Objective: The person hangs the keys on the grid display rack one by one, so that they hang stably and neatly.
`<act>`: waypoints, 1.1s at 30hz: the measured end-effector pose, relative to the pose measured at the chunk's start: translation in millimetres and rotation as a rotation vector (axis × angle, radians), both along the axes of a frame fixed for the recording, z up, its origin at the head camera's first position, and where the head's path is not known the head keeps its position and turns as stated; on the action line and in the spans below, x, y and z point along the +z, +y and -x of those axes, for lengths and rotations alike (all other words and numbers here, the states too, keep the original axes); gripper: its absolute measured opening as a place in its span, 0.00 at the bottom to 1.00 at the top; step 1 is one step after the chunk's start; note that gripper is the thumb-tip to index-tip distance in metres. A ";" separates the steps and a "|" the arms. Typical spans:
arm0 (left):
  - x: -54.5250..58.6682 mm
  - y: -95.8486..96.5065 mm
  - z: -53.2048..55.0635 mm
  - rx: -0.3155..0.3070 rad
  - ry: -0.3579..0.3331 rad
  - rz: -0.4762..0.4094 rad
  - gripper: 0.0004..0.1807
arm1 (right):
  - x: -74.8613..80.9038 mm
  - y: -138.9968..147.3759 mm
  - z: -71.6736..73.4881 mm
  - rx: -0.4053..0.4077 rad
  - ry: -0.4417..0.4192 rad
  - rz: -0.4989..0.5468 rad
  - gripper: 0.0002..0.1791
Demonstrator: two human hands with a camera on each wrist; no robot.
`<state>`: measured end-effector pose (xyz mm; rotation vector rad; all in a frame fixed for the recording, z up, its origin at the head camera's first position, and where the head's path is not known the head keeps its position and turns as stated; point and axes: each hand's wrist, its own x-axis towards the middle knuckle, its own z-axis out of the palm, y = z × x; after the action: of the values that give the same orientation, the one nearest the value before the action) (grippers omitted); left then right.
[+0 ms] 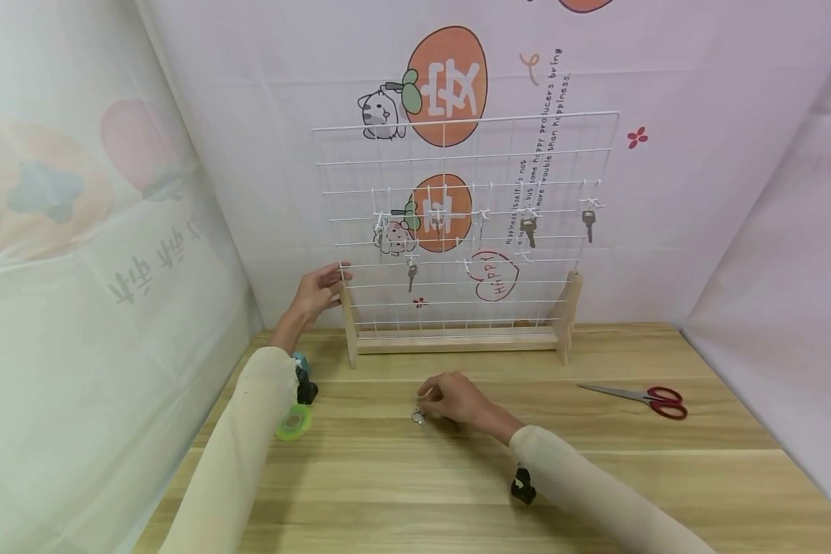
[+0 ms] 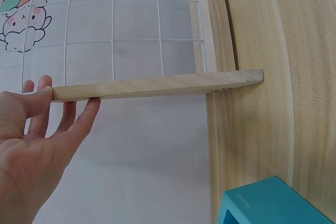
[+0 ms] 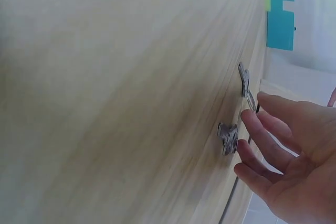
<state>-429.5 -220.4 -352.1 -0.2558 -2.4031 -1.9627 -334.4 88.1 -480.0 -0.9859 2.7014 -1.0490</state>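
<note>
A: What's the left hand (image 1: pixel 317 291) doing?

B: Gripping the post (image 2: pixel 152 87). Thumb is lying at its top end, one fingertip is pressing its outer face, the other fingers are spreading apart around it.

A: And the right hand (image 1: pixel 458 398)?

B: Working low over the table (image 1: pixel 388 492). Thumb and forefinger are curving in towards each other, their tips meeting the ring (image 3: pixel 251 100). Can't tell whether they're truly pinching it. The other fingers are bending loosely.

A: Where are the keys?

B: One bunch (image 3: pixel 243 78) is joining that ring, just past the thumb tip. A second bunch (image 3: pixel 227 139) is showing close by the lower fingertips; can't tell if it's touching them.

A: Above those fingers?

B: The wire grid (image 1: pixel 540 117) is standing beyond them, rising from beside the left fingers. Several keys are hanging on it, one (image 1: pixel 528 231) up and to the right of the right fingers.

A: Anything else about?

B: Scissors (image 1: pixel 639 396) are lying well right of the right fingers, blades pointing their way. Tape (image 1: pixel 304 420) is lying to their left. A teal box (image 2: pixel 273 203) is sitting below the left fingers.
</note>
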 end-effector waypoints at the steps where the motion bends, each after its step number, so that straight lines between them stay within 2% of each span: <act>1: 0.0 0.2 0.0 -0.001 -0.001 -0.003 0.28 | 0.0 -0.4 -0.7 0.002 -0.001 0.000 0.11; 14: 0.0 0.1 0.7 0.013 0.017 0.031 0.27 | -0.8 -3.7 -5.5 0.023 0.056 0.026 0.06; 22: 0.2 -0.7 -0.8 0.008 0.021 0.043 0.28 | 13.9 2.3 -7.7 0.003 0.060 0.068 0.09; 33: 0.8 0.7 -1.2 0.014 0.016 0.034 0.28 | 38.1 20.3 7.1 -0.001 0.206 0.067 0.08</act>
<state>-428.2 -219.8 -351.3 -0.2539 -2.4236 -1.9082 -341.5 108.4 -441.9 -1.1640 2.8443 -1.1022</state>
